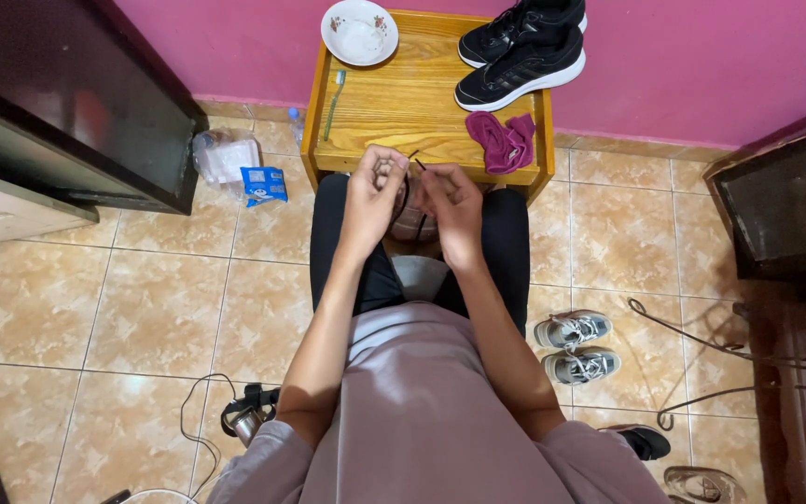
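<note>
While both hands pinch a dark lace (415, 164) at the wooden table (403, 103) edge, left hand (375, 191), right hand (451, 198), bare tile around, shoe in lap mostly hidden.

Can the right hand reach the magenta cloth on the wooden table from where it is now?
Probably yes. The right hand is just below the magenta cloth, which lies near the wooden table front edge with nothing between, though it holds a dark lace.

Even, soft indoor light — faint shadows, edges bowed by the wide lens, fingertips perhaps slightly blurred.
</note>
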